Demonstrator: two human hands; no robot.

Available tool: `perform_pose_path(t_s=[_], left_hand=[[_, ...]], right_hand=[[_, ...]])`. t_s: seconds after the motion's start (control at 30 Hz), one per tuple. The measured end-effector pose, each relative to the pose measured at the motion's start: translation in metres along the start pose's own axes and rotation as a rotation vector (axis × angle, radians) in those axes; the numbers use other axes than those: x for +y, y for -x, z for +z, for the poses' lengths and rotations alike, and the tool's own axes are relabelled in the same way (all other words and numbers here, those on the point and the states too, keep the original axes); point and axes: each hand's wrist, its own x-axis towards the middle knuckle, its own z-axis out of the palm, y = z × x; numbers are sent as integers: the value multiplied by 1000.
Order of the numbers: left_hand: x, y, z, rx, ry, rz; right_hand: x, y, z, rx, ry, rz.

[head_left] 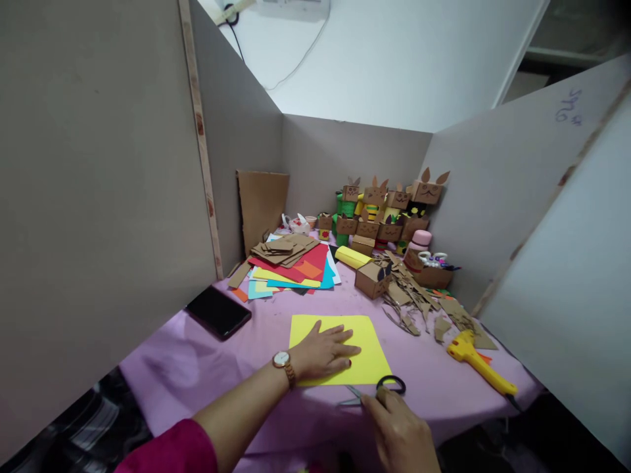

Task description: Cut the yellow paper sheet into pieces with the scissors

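A yellow sheet of paper [372, 338] lies on the pink-purple tablecloth [266, 328]. Flat on top of it rests my left hand [325, 353], fingers spread, with a watch [282, 359] on the wrist. Near the table's front edge my right hand [394, 420] is closed on a pair of scissors [405, 385] with black handles. Its blades are parted and point left, just below the sheet's lower edge. The fingers partly hide the scissors' middle and one handle loop.
A phone [219, 313] lies at the left. Coloured papers [320, 263] and cardboard pieces [288, 246] are stacked farther back. Cardboard scraps [409, 289], a small box [371, 280] and a yellow glue gun [480, 364] are at the right. Cardboard figures [377, 194] stand behind.
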Motion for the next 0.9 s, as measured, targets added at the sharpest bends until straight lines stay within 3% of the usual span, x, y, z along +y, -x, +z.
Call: perform_pose_path(t_s=[0.23, 0.33, 0.57, 0.9], left_hand=[[-25, 24, -6, 27, -42, -168], [-21, 23, -3, 37, -41, -195], [-8, 8, 3, 69, -24, -204], [4, -2, 8, 89, -31, -228]], right_hand=[[6, 1, 0, -2, 28, -50], [14, 3, -4, -19, 21, -96], [24, 6, -11, -34, 3, 17], [33, 9, -12, -33, -13, -40]])
